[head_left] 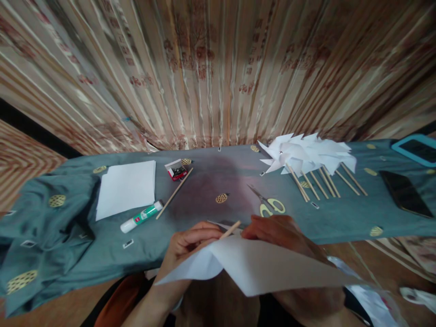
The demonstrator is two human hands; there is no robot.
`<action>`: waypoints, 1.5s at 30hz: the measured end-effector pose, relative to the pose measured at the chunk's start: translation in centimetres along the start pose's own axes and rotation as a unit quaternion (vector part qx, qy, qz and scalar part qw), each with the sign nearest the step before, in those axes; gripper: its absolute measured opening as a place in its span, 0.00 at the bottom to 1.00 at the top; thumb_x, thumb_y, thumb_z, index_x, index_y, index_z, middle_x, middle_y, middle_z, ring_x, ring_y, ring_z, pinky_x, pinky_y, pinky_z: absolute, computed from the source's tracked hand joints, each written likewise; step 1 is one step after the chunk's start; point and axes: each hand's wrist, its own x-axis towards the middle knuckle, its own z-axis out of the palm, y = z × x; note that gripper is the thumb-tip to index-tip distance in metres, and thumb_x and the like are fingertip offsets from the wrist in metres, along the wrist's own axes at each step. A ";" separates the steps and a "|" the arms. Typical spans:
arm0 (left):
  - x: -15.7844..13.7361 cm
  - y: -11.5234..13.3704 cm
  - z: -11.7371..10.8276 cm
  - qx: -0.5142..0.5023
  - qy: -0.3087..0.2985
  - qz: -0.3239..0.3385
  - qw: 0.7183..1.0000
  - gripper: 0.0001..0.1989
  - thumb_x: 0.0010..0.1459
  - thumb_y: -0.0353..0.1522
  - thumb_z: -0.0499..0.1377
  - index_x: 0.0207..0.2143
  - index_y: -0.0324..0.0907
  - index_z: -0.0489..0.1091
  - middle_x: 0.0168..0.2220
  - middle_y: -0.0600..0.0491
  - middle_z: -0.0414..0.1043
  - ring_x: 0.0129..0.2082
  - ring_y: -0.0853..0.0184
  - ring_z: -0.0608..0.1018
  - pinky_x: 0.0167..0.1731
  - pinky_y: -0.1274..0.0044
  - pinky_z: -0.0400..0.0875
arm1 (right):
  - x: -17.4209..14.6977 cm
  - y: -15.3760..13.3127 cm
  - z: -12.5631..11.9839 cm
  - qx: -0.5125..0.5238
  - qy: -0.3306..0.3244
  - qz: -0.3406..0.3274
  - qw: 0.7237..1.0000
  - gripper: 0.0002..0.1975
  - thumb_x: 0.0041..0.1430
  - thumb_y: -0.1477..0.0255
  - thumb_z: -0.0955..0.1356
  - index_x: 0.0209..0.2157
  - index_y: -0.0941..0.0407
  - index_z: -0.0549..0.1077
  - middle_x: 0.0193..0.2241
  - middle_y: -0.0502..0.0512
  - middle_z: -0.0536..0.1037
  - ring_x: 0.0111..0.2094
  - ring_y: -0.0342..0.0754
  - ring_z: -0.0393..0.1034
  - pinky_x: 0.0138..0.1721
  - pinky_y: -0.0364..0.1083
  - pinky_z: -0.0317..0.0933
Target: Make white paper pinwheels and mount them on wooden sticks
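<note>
Close to me, past the table's front edge, a white paper pinwheel [259, 265] with broad folded blades is held between both hands. My left hand [192, 240] is closed around a thin wooden stick [231, 229], whose tip pokes up behind the paper. My right hand [281, 231] pinches the pinwheel near its middle; its fingertips are partly hidden by the paper. Just beyond the right hand lie scissors [269, 202] with pale yellow handles, blades partly spread. Another wooden stick [175, 192] rests by an opened small red box [177, 171] of dark pins.
On the green cloth-covered table [204, 181], a stack of white paper [127, 188] and a glue stick [141, 217] lie left. Several pinwheels on sticks [309, 154] overlap at the back right. A dark phone [405, 193] and a blue-framed device [417, 150] lie far right. Curtains hang behind.
</note>
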 end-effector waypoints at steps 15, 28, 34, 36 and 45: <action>0.5 0.0 -0.6 -0.056 0.107 0.001 0.993 0.15 0.43 0.39 0.71 0.30 0.39 0.79 0.24 0.54 0.71 0.16 0.78 0.66 0.15 0.84 0.55 | -0.2 -0.4 0.8 0.031 0.005 -0.019 0.999 0.10 0.60 0.74 0.66 0.45 0.56 0.70 0.32 0.54 0.81 0.32 0.47 0.76 0.34 0.47 0.71; -0.6 0.4 0.0 0.027 0.022 -0.105 0.994 0.08 0.45 0.34 0.69 0.31 0.44 0.82 0.31 0.49 0.81 0.30 0.60 0.79 0.30 0.76 0.72 | -0.4 0.2 -0.2 -0.037 -0.056 0.020 0.998 0.10 0.62 0.65 0.66 0.43 0.52 0.74 0.31 0.52 0.79 0.32 0.48 0.75 0.35 0.46 0.70; -0.6 0.4 -0.4 0.081 0.007 -0.091 0.993 0.06 0.48 0.34 0.67 0.30 0.43 0.82 0.28 0.49 0.80 0.28 0.60 0.78 0.28 0.75 0.71 | -0.5 0.4 -0.3 -0.043 -0.057 0.015 0.997 0.12 0.60 0.65 0.68 0.45 0.52 0.73 0.32 0.51 0.80 0.32 0.48 0.75 0.34 0.45 0.71; -0.6 0.5 -0.4 0.091 0.009 -0.087 0.992 0.05 0.49 0.34 0.66 0.29 0.43 0.82 0.25 0.49 0.78 0.27 0.61 0.77 0.27 0.76 0.70 | -0.2 0.1 -0.1 -0.037 -0.026 0.012 0.999 0.11 0.61 0.67 0.67 0.45 0.53 0.73 0.32 0.52 0.80 0.32 0.48 0.75 0.36 0.46 0.71; -0.6 0.3 -0.5 0.069 -0.004 -0.060 0.996 0.06 0.48 0.32 0.67 0.32 0.44 0.82 0.31 0.49 0.81 0.30 0.59 0.79 0.29 0.74 0.74 | -0.5 0.2 -0.1 -0.035 -0.043 0.018 0.998 0.12 0.60 0.68 0.68 0.46 0.53 0.72 0.33 0.51 0.81 0.33 0.48 0.76 0.36 0.46 0.71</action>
